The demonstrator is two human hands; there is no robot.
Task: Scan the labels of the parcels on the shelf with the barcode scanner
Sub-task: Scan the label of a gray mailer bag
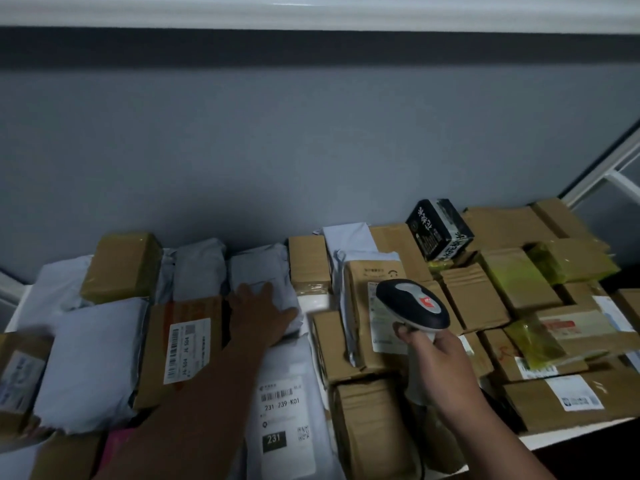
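A white shelf (540, 437) packed with parcels was seen from above, set against a grey wall (311, 150). The barcode scanner (412, 308) was held in the right hand (438, 362), whose fingers were curled round the pale handle, with the dark head raised above the front half of the shelf and aimed toward the back. Just beyond the scanner's head stood a cardboard box (372, 306) with a white label (382, 317) on its face; the print on that label was too blurred to be read.

The left hand (263, 313) was laid flat, fingers straight and spread, on a grey poly mailer (263, 275) near the middle of the shelf, nothing being gripped by it. Beside its wrist, toward the left edge, a brown box with a barcode label (187, 348) was lying. Under the forearm, at the front edge, a white mailer marked 231-239-K01 (282, 410) was lying with its label upward.

Toward the back right corner, a black printed carton (438, 228) was propped at a tilt on brown boxes. Several boxes bound in yellow tape (512, 275) were stacked along the right side.
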